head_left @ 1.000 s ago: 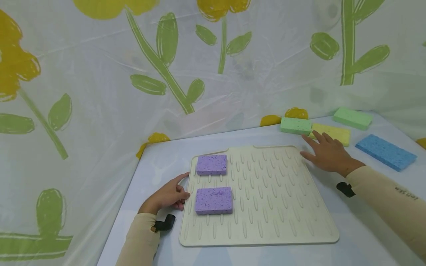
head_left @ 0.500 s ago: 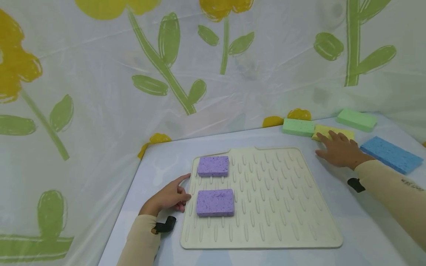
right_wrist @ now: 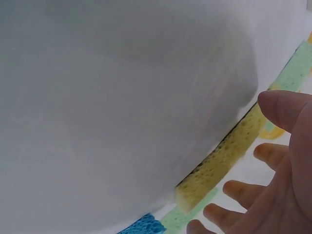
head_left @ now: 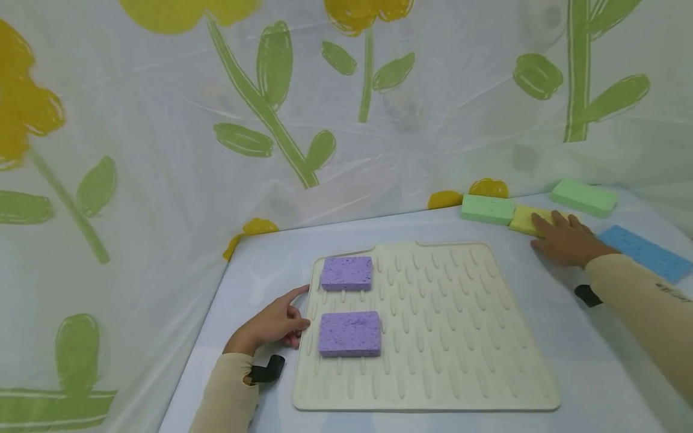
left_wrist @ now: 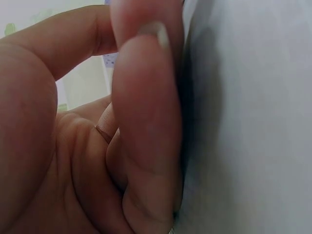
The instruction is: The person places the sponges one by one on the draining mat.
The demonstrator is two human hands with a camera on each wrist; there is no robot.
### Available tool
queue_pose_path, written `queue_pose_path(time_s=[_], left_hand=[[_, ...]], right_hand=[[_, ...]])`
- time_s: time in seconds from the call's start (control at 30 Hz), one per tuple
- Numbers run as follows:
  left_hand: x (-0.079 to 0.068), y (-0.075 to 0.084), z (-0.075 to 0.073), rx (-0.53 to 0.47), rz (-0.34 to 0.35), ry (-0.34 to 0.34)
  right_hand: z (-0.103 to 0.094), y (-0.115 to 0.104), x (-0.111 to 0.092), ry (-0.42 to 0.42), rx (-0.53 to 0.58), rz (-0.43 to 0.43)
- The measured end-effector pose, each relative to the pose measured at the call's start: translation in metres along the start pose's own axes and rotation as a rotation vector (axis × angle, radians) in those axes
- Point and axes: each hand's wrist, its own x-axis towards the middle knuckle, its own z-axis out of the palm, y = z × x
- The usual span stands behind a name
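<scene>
My right hand (head_left: 568,240) reaches over a yellow sponge (head_left: 523,221) at the back right, partly covering it in the head view. In the right wrist view its fingers are spread around the yellow sponge (right_wrist: 214,163), the thumb (right_wrist: 279,107) near one end and a gap between palm and sponge. My left hand (head_left: 272,323) rests beside the cream ridged mat (head_left: 449,331), index fingertip and thumb at its left edge. In the left wrist view the other fingers (left_wrist: 146,107) lie bent against the tabletop. Two purple sponges (head_left: 346,272) lie on the mat's left side, one behind the other.
A green sponge (head_left: 487,208) lies left of the yellow one, and another green sponge (head_left: 585,197) behind it to the right. A larger blue sponge (head_left: 649,252) lies partly behind my right forearm. A flower-printed curtain (head_left: 400,144) hangs along the table's back edge.
My right hand has moved right and slightly back, from the yellow sponge's left front to over it. My left hand has stayed at the mat's edge. The head view has shifted slightly.
</scene>
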Motion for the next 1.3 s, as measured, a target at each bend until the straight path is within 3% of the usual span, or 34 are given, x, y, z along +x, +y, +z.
queue_pose_path(time_s=[0.33,0.63,1.3], left_hand=[[0.0,0.001,0.0,0.01,-0.002,-0.001],[0.0,0.002,-0.001,0.005,-0.01,-0.004],[0.0,0.006,-0.002,0.007,0.008,-0.018]], right_hand=[[-0.006,0.003,0.004,0.014,-0.061,-0.019],[-0.009,0.009,0.008,-0.021,-0.031,0.017],[-0.011,0.006,0.003,0.029,-0.1,0.045]])
